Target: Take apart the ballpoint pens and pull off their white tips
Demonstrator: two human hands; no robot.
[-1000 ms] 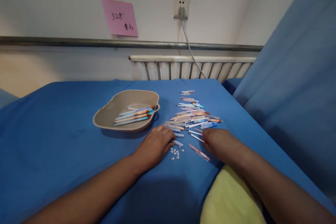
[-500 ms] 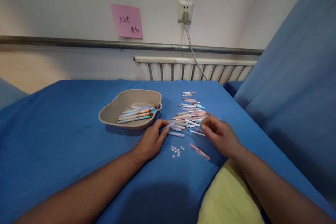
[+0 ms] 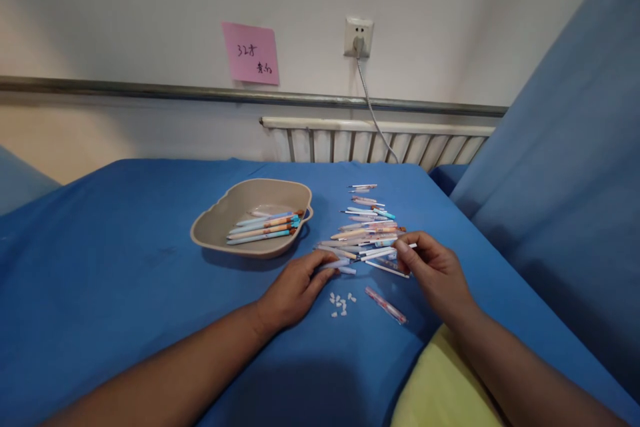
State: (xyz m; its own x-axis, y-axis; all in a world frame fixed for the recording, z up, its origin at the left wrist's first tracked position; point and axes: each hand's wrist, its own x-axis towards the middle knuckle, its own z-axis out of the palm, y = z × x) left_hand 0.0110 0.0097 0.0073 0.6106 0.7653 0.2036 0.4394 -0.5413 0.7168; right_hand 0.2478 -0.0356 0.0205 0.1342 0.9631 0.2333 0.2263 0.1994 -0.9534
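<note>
Your left hand (image 3: 295, 283) has fingers curled on a pale barrel (image 3: 336, 265), long axis roughly sideways, free end toward your right hand (image 3: 440, 273). Right fingers pinch a white refill (image 3: 413, 245), also near sideways, at the right side of the pile (image 3: 353, 233). White bits (image 3: 343, 305), pink pen (image 3: 386, 305) nearer you than the fingers. Tub (image 3: 240, 200) ahead-left of left fingers; room on blue cloth (image 3: 320, 347) toward you.

Barrels (image 3: 341, 263): slim, pale lilac, side by side, roughly horizontal; left ends covered by the left hand (image 3: 294, 285), right ends exposed. Position: near edge of the pen pile (image 3: 357, 235). Refill (image 3: 413, 246): thin, white, pinched in the right hand (image 3: 440, 273); one end projects rightward.
</note>
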